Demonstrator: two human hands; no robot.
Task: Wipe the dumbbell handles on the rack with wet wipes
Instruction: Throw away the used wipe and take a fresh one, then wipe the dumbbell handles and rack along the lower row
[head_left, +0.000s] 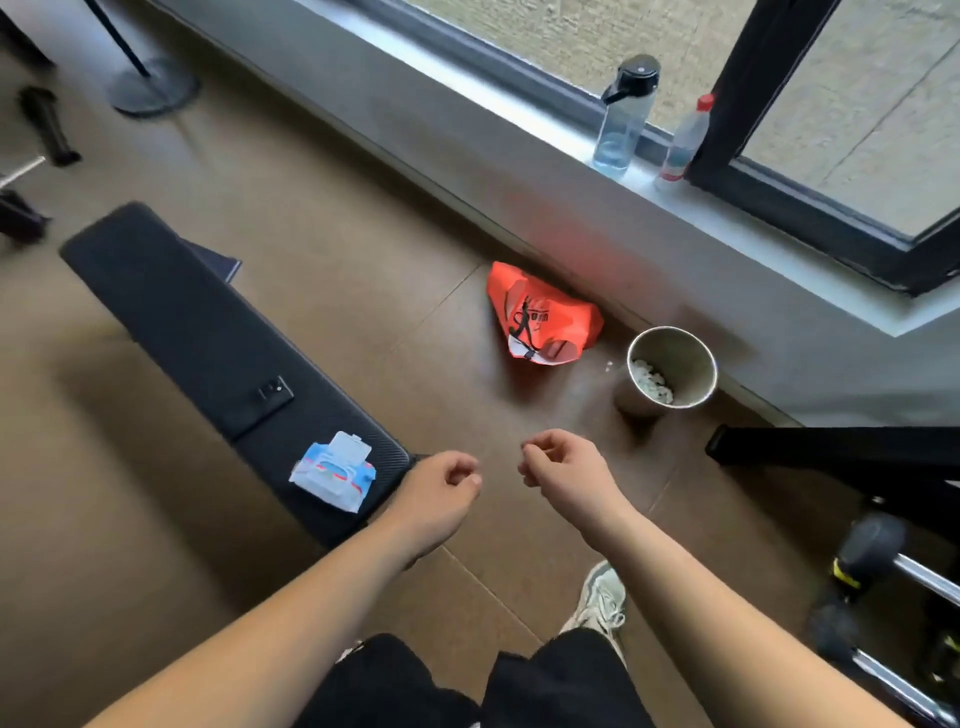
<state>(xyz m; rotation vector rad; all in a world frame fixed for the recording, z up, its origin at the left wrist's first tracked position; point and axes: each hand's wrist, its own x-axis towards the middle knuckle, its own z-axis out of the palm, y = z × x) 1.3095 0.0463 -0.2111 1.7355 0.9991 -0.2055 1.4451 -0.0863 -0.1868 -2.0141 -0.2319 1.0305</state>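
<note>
A blue and white pack of wet wipes (332, 470) lies with its lid flipped up on the near end of a black padded bench (182, 312). My left hand (441, 493) hovers just right of the pack, fingers loosely curled and holding nothing. My right hand (558, 467) hangs beside it over the floor, also loosely curled and empty. At the lower right, black dumbbells (872, 551) with chrome handles (930, 577) sit on a black rack (831, 447), only partly in view.
A metal bin (672, 369) holding crumpled white wipes stands by the wall, next to an orange bag (540, 317). A phone (272, 395) lies on the bench. Two bottles (626, 114) stand on the window sill. A round stand base (153, 91) is at the far left.
</note>
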